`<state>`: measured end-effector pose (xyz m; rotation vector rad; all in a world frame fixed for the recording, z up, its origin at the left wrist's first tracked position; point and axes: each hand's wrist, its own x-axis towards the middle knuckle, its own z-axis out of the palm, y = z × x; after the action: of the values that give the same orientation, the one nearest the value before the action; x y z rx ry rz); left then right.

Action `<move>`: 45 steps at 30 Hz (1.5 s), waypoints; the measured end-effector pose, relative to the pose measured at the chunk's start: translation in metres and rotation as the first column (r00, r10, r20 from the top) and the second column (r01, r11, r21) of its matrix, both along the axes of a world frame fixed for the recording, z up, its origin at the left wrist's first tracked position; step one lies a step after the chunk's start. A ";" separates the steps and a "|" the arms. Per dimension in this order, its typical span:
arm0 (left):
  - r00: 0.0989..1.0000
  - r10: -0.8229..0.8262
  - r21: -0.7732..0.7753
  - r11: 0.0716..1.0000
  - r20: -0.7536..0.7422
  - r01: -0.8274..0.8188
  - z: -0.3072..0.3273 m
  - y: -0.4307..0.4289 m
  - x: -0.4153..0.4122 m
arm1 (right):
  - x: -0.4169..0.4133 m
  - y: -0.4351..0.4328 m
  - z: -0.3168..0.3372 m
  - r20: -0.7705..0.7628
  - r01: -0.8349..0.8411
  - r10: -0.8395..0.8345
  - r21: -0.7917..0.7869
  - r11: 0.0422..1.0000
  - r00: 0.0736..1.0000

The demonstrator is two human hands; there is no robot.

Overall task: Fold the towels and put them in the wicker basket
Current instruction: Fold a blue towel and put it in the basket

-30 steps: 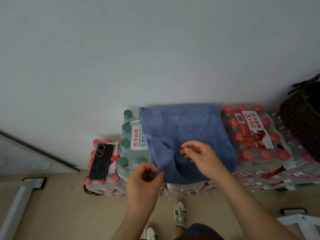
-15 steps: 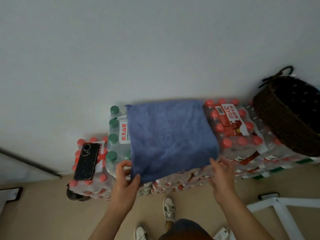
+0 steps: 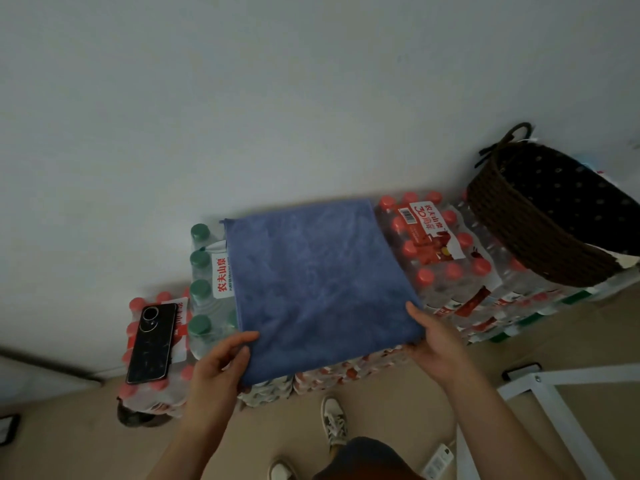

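A blue towel (image 3: 318,282) lies spread flat in a rough square on top of stacked packs of water bottles, its near edge hanging a little over the front. My left hand (image 3: 221,362) pinches the towel's near left corner, thumb on top. My right hand (image 3: 433,337) grips the near right corner, thumb on top and fingers under the edge. The dark brown wicker basket (image 3: 526,230) stands tilted on the bottle packs at the far right, its dark inside facing me; what lies in it I cannot make out.
Red-capped bottle packs (image 3: 446,258) fill the space between towel and basket. Green-capped bottles (image 3: 202,289) stand left of the towel. A black phone (image 3: 150,342) lies on a lower pack at the left. A white metal frame (image 3: 554,403) stands on the floor at the right. A white wall is behind.
The towel went from rumpled to flat. My hands moved apart from its middle to its two near corners and took hold. The view swung right, bringing the basket fully in.
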<state>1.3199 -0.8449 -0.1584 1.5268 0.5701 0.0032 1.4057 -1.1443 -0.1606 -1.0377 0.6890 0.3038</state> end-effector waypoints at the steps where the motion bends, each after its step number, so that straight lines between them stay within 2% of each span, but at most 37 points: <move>1: 1.000 0.014 -0.036 0.999 -0.020 -0.015 0.000 0.001 -0.001 | -0.001 -0.002 0.001 0.028 -0.019 0.022 -0.094 0.995 0.999; 2: 0.999 0.024 -0.099 0.995 -0.048 -0.029 0.002 0.002 -0.001 | -0.002 -0.005 0.002 0.051 -0.038 0.051 -0.228 0.973 0.997; 4: 0.994 0.001 -0.246 0.969 -0.110 -0.028 0.009 0.006 -0.002 | -0.003 -0.010 0.008 0.097 -0.070 0.136 -0.501 0.863 0.986; 5: 0.991 -0.037 -0.307 0.952 -0.129 -0.004 0.011 0.009 -0.003 | -0.002 -0.014 0.013 0.125 -0.087 0.185 -0.550 0.831 0.975; 7: 0.982 -0.155 -0.351 0.930 -0.109 0.108 0.015 0.018 -0.006 | -0.002 -0.021 0.023 0.167 -0.178 0.284 -0.466 0.867 0.944; 8: 0.972 -0.223 -0.281 0.940 -0.078 0.193 0.015 0.022 -0.008 | -0.002 -0.027 0.028 0.176 -0.242 0.326 -0.378 0.894 0.929; 10: 0.945 -0.326 0.091 0.940 -0.032 0.328 0.012 0.029 -0.011 | -0.001 -0.037 0.034 0.187 -0.348 0.398 -0.251 0.903 0.898; 12: 0.938 -0.347 0.489 0.820 0.009 0.299 0.012 0.032 -0.008 | 0.000 -0.046 0.041 0.170 -0.427 0.461 -0.204 0.881 0.871; 14: 0.927 -0.364 0.694 0.691 0.096 0.199 0.014 0.033 -0.002 | 0.002 -0.048 0.050 0.150 -0.495 0.528 -0.211 0.843 0.836; 16: 0.902 -0.407 0.745 0.645 0.145 0.171 0.017 0.033 0.005 | 0.005 -0.046 0.057 0.131 -0.522 0.575 -0.296 0.800 0.808; 18: 0.906 -0.398 0.718 0.672 0.144 0.182 0.023 0.033 0.009 | 0.006 -0.044 0.058 0.094 -0.514 0.591 -0.395 0.761 0.802; 20: 0.913 -0.395 0.697 0.684 0.104 0.216 0.023 0.037 0.011 | 0.006 -0.046 0.058 0.077 -0.542 0.624 -0.420 0.728 0.778; 22: 0.908 -0.416 0.726 0.641 0.055 0.249 0.020 0.043 0.010 | 0.006 -0.050 0.057 0.060 -0.621 0.705 -0.425 0.659 0.707; 23: 0.899 -0.435 0.764 0.597 0.053 0.244 0.018 0.045 0.010 | 0.005 -0.050 0.056 0.040 -0.636 0.739 -0.480 0.605 0.673; 24: 0.889 -0.454 0.810 0.541 0.053 0.228 0.018 0.047 0.011 | 0.004 -0.051 0.054 0.020 -0.601 0.754 -0.590 0.539 0.656; 26: 0.873 -0.480 0.862 0.475 0.085 0.177 0.017 0.048 0.014 | 0.004 -0.047 0.051 0.029 -0.386 0.742 -0.840 0.382 0.670; 27: 0.870 -0.482 0.867 0.473 0.107 0.155 0.015 0.048 0.017 | 0.004 -0.044 0.049 0.058 -0.296 0.739 -0.893 0.339 0.672; 29: 0.885 -0.446 0.829 0.539 0.131 0.149 0.018 0.044 0.021 | 0.002 -0.040 0.051 0.083 -0.275 0.765 -0.904 0.327 0.638; 30: 0.908 -0.398 0.782 0.604 0.130 0.153 0.021 0.040 0.022 | 0.001 -0.040 0.054 0.055 -0.309 0.802 -0.906 0.291 0.595; 32: 0.950 -0.308 0.615 0.760 0.059 0.209 0.023 0.036 0.026 | 0.002 -0.040 0.057 -0.034 -0.306 0.865 -0.942 0.140 0.500; 34: 0.964 -0.262 0.490 0.845 0.033 0.213 0.024 0.036 0.026 | 0.004 -0.043 0.054 -0.038 -0.157 0.869 -0.986 0.047 0.494; 36: 0.961 -0.273 0.456 0.860 0.037 0.227 0.030 0.036 0.025 | 0.006 -0.045 0.050 0.038 -0.028 0.841 -0.998 0.063 0.540; 38: 0.958 -0.285 0.445 0.863 0.036 0.240 0.036 0.033 0.022 | 0.007 -0.047 0.049 0.102 0.004 0.809 -0.993 0.121 0.579; 40: 0.958 -0.285 0.427 0.867 0.002 0.257 0.036 0.032 0.015 | 0.008 -0.049 0.052 0.088 -0.088 0.799 -0.981 0.173 0.594; 43: 0.926 -0.366 0.447 0.817 -0.088 0.365 0.034 0.037 0.008 | 0.016 -0.056 0.059 -0.052 -0.408 0.836 -0.888 0.212 0.547; 45: 0.920 -0.386 0.498 0.786 -0.069 0.367 0.037 0.041 0.013 | 0.027 -0.058 0.066 -0.044 -0.520 0.837 -0.801 0.297 0.545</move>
<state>1.3330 -0.8042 -0.1214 2.1333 0.2248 -0.1387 1.4332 -1.2022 -0.0948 -2.1658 -0.1487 0.5836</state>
